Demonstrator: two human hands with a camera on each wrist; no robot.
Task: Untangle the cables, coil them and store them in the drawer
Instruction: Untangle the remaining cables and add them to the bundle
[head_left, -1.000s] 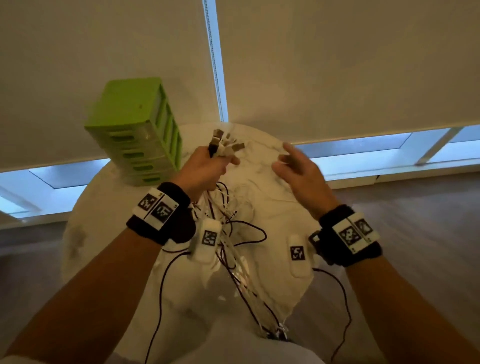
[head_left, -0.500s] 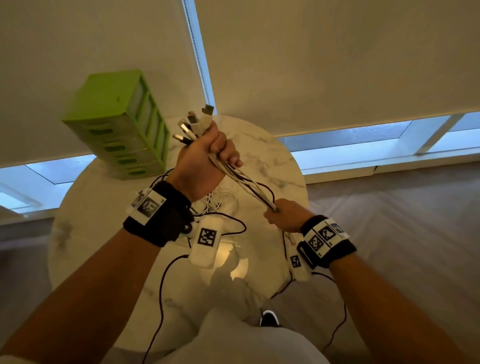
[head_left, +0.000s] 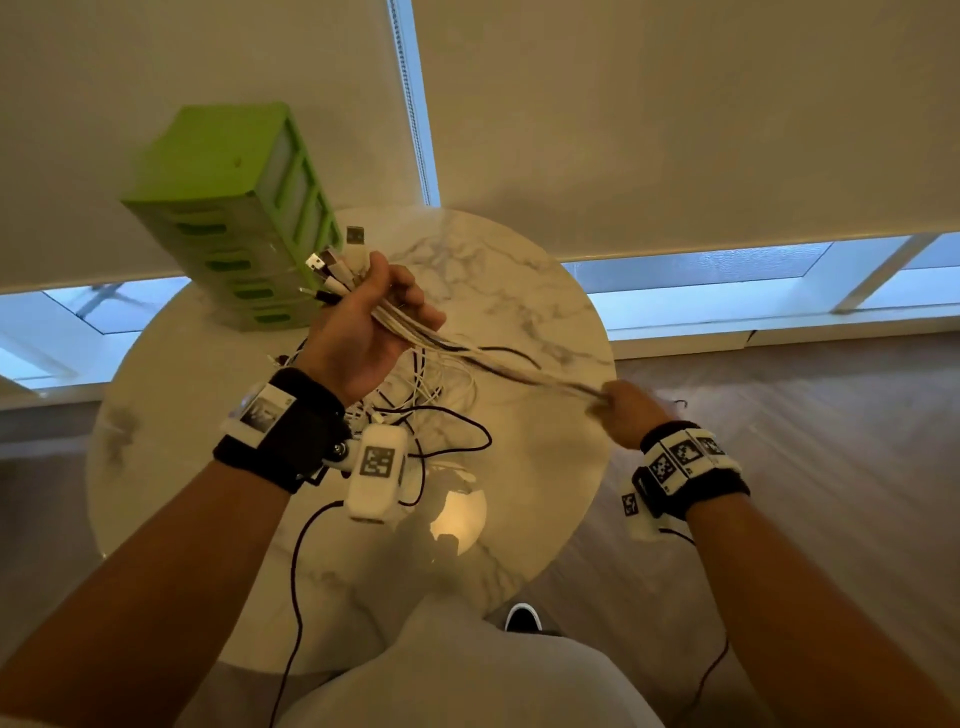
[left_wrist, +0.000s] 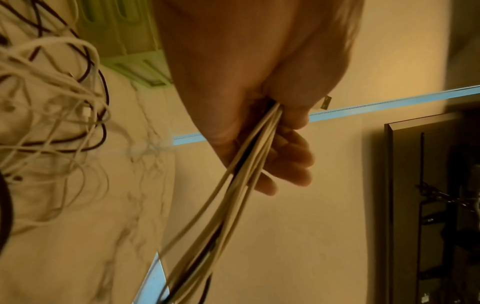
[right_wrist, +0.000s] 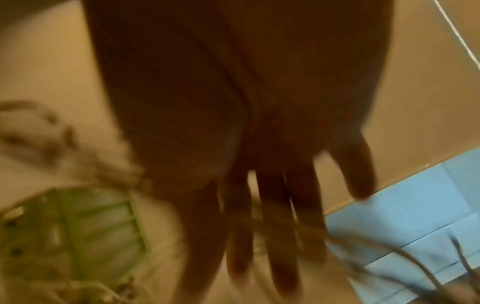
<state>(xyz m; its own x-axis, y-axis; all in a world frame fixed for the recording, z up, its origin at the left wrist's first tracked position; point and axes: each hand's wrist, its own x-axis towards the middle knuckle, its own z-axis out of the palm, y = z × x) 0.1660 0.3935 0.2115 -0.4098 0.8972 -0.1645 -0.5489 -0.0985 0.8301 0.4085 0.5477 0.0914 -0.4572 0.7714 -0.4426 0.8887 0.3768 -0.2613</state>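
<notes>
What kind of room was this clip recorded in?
Probably a room in a home or a small office: a round marble-look table by low windows with roller blinds drawn, wood-look flooring, and a green drawer unit.

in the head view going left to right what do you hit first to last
green drawer unit → left hand gripping the cable ends → taut cable bundle → right hand holding the bundle's other end

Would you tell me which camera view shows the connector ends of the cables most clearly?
The head view: the connector ends fan out above the left hand, in front of the green drawer unit. The left wrist view shows only one metal plug tip past the fingers. The right wrist view is blurred and shows none.
</notes>
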